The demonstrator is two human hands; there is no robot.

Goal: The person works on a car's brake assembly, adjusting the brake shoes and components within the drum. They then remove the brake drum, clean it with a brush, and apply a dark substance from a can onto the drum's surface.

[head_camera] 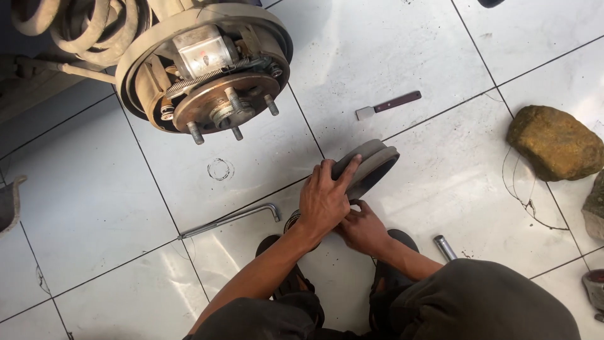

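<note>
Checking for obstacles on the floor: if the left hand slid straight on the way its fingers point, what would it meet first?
The left hand already rests on the brake drum. Past the drum, probably the scraper, though depth is unclear.

My left hand (pixel 324 200) grips a matt, dusty grey metal brake drum (pixel 367 165). The floor tiles (pixel 402 56) look glossy white; the hub (pixel 217 101) is rusty; the rock (pixel 555 142) looks rough.
</note>
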